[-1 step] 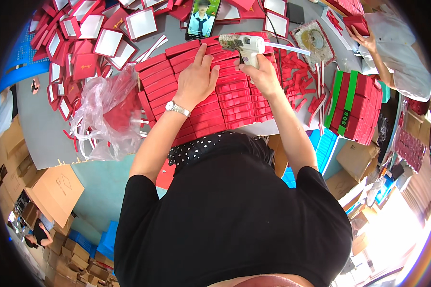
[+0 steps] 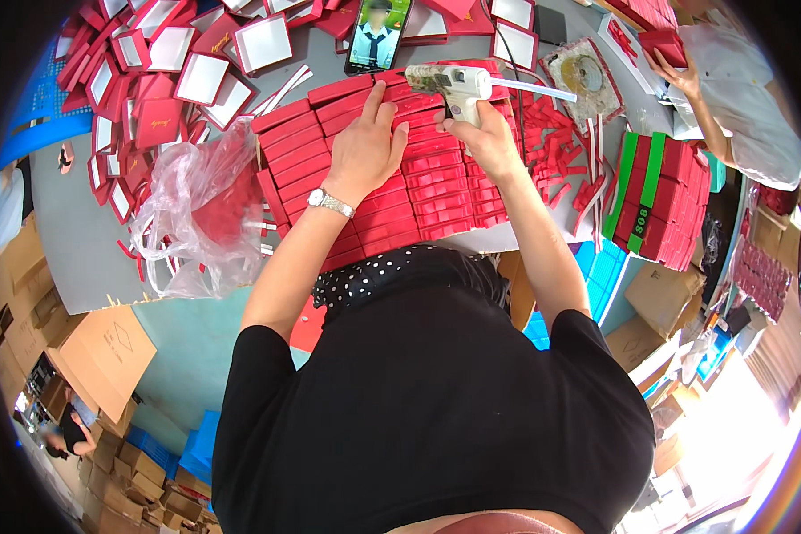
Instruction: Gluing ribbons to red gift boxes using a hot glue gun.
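A block of red boxes (image 2: 378, 218) stands in tight rows at the table's front edge. My left hand (image 2: 365, 156) lies on top of it, fingers stretched forward and holding nothing. At the far right of the block, my right hand (image 2: 488, 141) is wrapped round the grip of a stained white hot glue gun (image 2: 458, 82). The gun's nozzle end points left, above the boxes. A pale glue stick (image 2: 534, 88) juts from its back to the right. Red bows lie on some boxes in the nearer right rows. The nozzle tip is hard to make out.
Red and white box halves (image 2: 200, 78) pile up at the far left, beside a clear plastic bag (image 2: 182, 214). A phone (image 2: 378, 36) stands behind the block. Loose red bows (image 2: 552, 133), a stained pad (image 2: 583, 78) and green-taped boxes (image 2: 659, 196) lie right. A co-worker's hand (image 2: 681, 76) holds a red box.
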